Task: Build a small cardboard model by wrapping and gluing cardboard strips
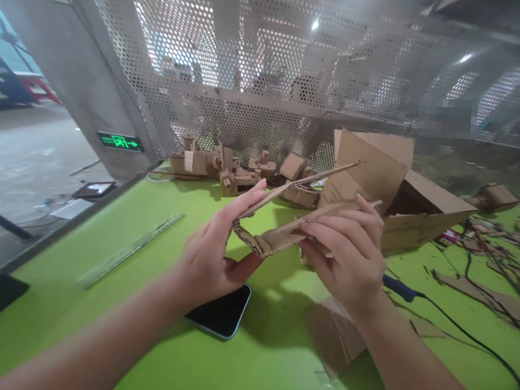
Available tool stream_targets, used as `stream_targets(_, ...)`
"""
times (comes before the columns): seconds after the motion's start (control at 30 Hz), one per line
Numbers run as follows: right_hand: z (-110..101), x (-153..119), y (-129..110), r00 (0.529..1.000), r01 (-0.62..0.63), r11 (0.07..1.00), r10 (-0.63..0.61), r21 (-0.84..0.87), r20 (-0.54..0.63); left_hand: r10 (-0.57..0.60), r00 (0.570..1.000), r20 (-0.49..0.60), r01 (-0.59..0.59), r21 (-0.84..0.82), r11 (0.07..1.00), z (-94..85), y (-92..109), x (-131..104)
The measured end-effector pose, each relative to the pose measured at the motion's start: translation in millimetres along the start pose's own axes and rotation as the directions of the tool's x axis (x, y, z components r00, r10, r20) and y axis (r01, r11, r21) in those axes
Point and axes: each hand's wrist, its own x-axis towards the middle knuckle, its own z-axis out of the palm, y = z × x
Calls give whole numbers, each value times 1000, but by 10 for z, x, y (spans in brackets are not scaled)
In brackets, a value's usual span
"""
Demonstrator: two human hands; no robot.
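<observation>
A folded piece of brown cardboard (284, 235) is hanging in the air at the centre of the frame, its long flaps spreading apart toward the right and its corrugated edges showing at the bend. The left hand (212, 245) is bracing the bent end, the fingers lying along the upper flap and the thumb pressing from below; the right hand (349, 255) is pinching the lower flap between thumb and fingers, and its grip is partly hiding that flap. Beneath, a phone (225, 314) is lying on the green tabletop (274, 368), the left wrist covering part of it. A clear ruler (134, 250) is stretching out at centre left. Below the right hand, a flat brown sheet (339, 334) is lying partly behind the forearm, while a blue handle (399, 288) is emerging from behind the wrist, its black cord (464, 334) trailing to the lower right. An open cardboard box (422, 230) is standing right of centre, filling the space behind the right hand, and scraps (485, 288) are littering the right edge. Small cardboard models (239, 176) are lining the far side, the upper flap crossing in front of some, and a perforated metal screen (261, 52) is rising behind them.
</observation>
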Motion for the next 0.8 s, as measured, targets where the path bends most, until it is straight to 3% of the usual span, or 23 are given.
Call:
stream_targets(0.23,41,-36,100,998,-10,999,12,-37,56,-79,996,-30,80,33,996,7,3,21)
stream_targets(0.33,41,-37,222,999,-35,997,37,-71,17,-184,980,-79,183,-23,983,-10,-82,35)
stream_targets(0.43,24,-21,345,990,-134,989,131,-64,-47,-342,926,-160,310,-195,930,-41,-269,57)
stream_targets(0.5,17,-22,409,975,-223,973,221,-54,-31,-466,862,-200,388,-332,860,-67,-429,79)
stream_targets(0.6,47,-91,470,932,-323,938,338,-127,128,-617,740,-269,376,-595,710,-113,-661,105)
stream_targets(0.67,99,-198,483,873,-343,913,396,-221,283,-700,688,-192,418,-683,599,-150,-784,102)
stream_targets(0.8,227,-468,445,762,-312,891,441,-328,473,-688,718,-100,471,-659,587,-223,-952,46)
